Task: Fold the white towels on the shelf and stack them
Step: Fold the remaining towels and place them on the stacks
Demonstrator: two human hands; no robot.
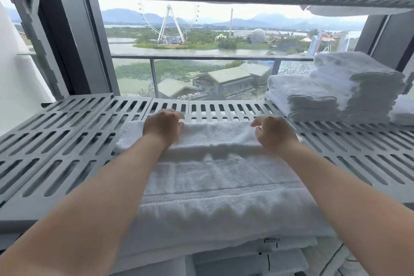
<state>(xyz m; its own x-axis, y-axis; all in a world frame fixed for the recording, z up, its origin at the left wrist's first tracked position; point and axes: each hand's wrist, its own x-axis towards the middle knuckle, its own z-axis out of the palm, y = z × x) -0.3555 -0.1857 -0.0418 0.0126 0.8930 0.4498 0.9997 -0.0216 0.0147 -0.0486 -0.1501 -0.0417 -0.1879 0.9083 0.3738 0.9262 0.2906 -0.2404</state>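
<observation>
The towel [212, 177] lay across the shelf [67, 141], near end at the front edge, left hand [162, 124] and right hand [272, 133] each curled tight on its far fold, the sensible hold for cloth that looked soft, limp and light.

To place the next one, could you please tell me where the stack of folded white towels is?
In the head view, the stack of folded white towels sits at the right rear of the grey slotted plastic shelf, beyond the right hand.

Fluffy terry-cloth towel [215, 177], matt grey plastic shelf [67, 141]
</observation>
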